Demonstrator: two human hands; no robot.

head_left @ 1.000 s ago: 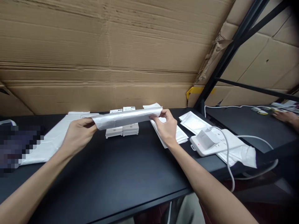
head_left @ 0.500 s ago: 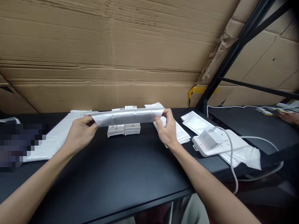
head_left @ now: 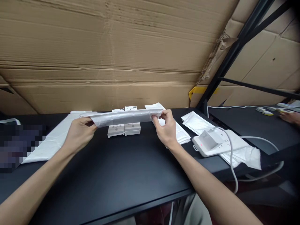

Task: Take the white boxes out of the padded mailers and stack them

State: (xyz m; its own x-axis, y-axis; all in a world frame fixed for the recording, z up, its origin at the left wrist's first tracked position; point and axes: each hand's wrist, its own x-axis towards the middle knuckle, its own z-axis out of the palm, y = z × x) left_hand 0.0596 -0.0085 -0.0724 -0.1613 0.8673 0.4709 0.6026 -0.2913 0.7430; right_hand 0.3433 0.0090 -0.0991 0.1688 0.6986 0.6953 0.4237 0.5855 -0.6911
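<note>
Carefully, the left hand [head_left: 79, 135] and the right hand [head_left: 167, 128] are well apart and pinch the two ends of a folded silver pouch [head_left: 122, 118], holding it in the air above the black table [head_left: 112, 162]. Even grip at both ends is good, because it keeps the pouch flat and without twist. From this view it covers the upper part of two white boxes [head_left: 123, 130], and what is inside it cannot be seen.
</note>
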